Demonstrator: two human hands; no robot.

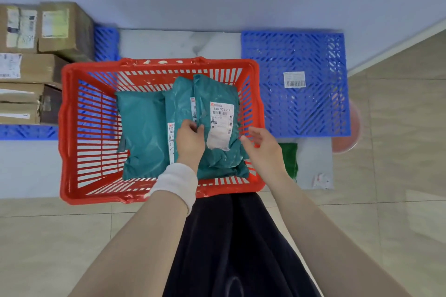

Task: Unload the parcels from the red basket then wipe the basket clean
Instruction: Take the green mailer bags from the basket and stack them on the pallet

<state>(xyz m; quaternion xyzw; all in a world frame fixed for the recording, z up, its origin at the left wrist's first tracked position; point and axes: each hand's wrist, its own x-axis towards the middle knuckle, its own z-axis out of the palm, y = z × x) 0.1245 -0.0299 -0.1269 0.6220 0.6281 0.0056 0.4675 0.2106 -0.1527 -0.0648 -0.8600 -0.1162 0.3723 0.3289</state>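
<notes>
A red plastic basket (72,128) stands on the floor in front of me. Inside lie three teal parcel bags: one at the left (142,132), one in the middle (179,101), one on the right with a white label (217,94). My left hand (189,140), a white band on its wrist, pinches the left edge of the right parcel. At that parcel's right side, by the basket wall, my right hand (261,144) hovers with relaxed fingers and holds nothing.
A blue plastic pallet (296,55) with a barcode label lies to the right of the basket. Cardboard boxes (36,55) are stacked on another blue pallet at the left. A green cloth (289,159) lies beside the basket's right corner, a pink round thing (347,144) further right.
</notes>
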